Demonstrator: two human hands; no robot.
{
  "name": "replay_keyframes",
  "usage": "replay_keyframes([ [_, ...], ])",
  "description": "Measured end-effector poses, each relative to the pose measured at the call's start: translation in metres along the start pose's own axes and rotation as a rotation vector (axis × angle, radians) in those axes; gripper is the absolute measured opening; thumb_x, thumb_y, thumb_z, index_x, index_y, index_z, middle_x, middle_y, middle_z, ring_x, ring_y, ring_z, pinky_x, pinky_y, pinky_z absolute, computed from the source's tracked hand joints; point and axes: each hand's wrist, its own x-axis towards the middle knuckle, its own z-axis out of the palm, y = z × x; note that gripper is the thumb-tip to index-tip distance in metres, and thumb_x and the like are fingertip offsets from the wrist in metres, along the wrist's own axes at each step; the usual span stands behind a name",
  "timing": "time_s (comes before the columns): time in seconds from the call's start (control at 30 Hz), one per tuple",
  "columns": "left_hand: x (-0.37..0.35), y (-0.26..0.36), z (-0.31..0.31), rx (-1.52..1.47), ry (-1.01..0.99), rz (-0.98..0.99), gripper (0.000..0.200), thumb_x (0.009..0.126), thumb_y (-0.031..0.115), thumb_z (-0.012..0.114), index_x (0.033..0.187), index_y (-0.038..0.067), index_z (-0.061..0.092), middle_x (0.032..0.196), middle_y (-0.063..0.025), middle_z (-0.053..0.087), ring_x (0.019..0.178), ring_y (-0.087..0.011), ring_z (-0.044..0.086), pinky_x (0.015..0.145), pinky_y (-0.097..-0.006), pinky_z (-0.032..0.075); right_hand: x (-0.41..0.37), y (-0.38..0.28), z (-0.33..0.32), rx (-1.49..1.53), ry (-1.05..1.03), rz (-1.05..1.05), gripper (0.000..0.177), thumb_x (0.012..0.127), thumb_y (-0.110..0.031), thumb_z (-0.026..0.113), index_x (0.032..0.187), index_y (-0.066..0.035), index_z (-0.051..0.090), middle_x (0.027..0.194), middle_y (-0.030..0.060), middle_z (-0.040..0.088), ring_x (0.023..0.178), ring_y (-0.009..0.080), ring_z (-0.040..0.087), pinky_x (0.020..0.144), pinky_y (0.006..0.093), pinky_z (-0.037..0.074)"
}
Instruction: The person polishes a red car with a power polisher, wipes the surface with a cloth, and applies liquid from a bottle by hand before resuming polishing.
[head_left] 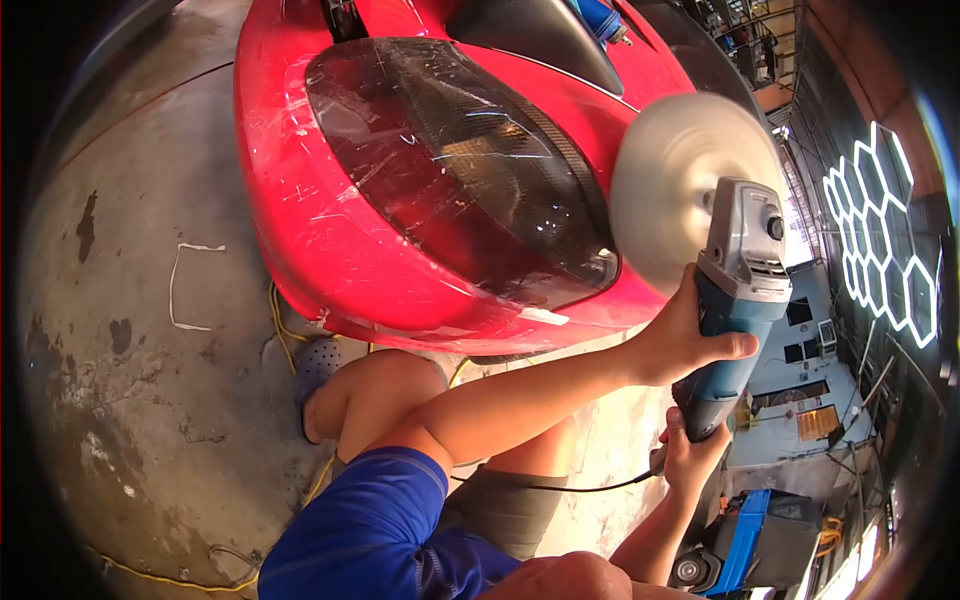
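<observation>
Both hands hold a blue and grey angle grinder (pixel 728 350) fitted with a round, pale buffing wheel (pixel 650 190) that looks blurred by spin. My left hand (pixel 690 340) wraps the front of its body just behind the metal head, thumb lying across it. At the rear end, my right hand (pixel 695 455) grips the handle where a black cord (pixel 590 489) comes out. The wheel overlaps the edge of the red car front (pixel 290 200), beside the scuffed, dark-tinted headlight (pixel 440 170). Scratches and pale scuffs mark the red paint around the lens.
A blue tool with a metal tip (pixel 605 20) lies on the car's upper part. Yellow cord (pixel 165 575) runs over the stained concrete floor (pixel 130 300). Hexagon lights (pixel 880 230) glow at the right, above a blue and black machine (pixel 750 540).
</observation>
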Motion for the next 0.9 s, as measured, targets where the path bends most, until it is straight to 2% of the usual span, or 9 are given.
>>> replay_keyframes([
  [0.17,0.003,-0.010,0.002,0.044,-0.004,-0.059,0.120,0.089,0.051,0.089,0.163,-0.003,0.012,0.154,-0.0223,0.043,0.148,-0.0318,0.042,0.124,-0.0466,0.036,-0.002,0.004,0.000,0.050,-0.024,0.062,0.038,0.088,-0.024,0.092,0.097,0.005,0.069,0.073,0.0079,0.070,0.059,0.0156,0.067,0.057,0.0309,0.053],
  [0.37,0.001,-0.006,0.005,0.068,0.058,-0.031,0.116,0.088,0.051,0.090,0.160,-0.004,0.018,0.153,-0.0216,0.044,0.147,-0.0307,0.042,0.125,-0.0464,0.035,-0.001,-0.007,0.002,0.070,-0.048,0.102,0.037,0.088,-0.023,0.092,0.098,0.004,0.069,0.071,0.0077,0.069,0.057,0.0157,0.066,0.053,0.0311,0.052],
  [0.47,0.004,0.003,0.003,0.063,0.072,-0.011,0.111,0.088,0.049,0.091,0.157,-0.004,0.023,0.149,-0.0202,0.046,0.143,-0.0286,0.046,0.122,-0.0455,0.038,0.003,-0.005,0.005,0.078,-0.036,0.038,0.037,0.087,-0.023,0.093,0.096,0.004,0.069,0.070,0.0080,0.068,0.056,0.0155,0.065,0.050,0.0314,0.051],
  [0.57,0.009,0.002,0.003,0.028,0.090,0.042,0.103,0.088,0.048,0.091,0.149,-0.005,0.026,0.140,-0.0192,0.049,0.135,-0.0263,0.050,0.118,-0.0422,0.043,0.006,-0.014,0.006,0.036,-0.054,0.000,0.040,0.092,-0.029,0.090,0.096,0.003,0.067,0.064,0.0069,0.065,0.052,0.0140,0.060,0.049,0.0291,0.045],
  [0.8,0.006,-0.001,0.015,0.005,0.199,0.155,0.095,0.090,0.041,0.089,0.150,0.000,0.027,0.138,-0.0181,0.054,0.130,-0.0251,0.056,0.110,-0.0431,0.050,0.015,-0.010,-0.001,0.041,-0.119,-0.055,0.036,0.090,-0.023,0.091,0.094,0.003,0.066,0.070,0.0051,0.066,0.057,0.0128,0.063,0.052,0.0299,0.050],
  [0.9,0.007,0.004,0.013,-0.001,0.173,0.125,0.094,0.090,0.040,0.089,0.151,0.001,0.028,0.138,-0.0185,0.054,0.130,-0.0252,0.056,0.110,-0.0435,0.050,0.022,-0.005,-0.004,-0.015,-0.146,-0.131,0.036,0.089,-0.022,0.091,0.096,0.003,0.066,0.072,0.0055,0.067,0.057,0.0129,0.063,0.052,0.0302,0.051],
])
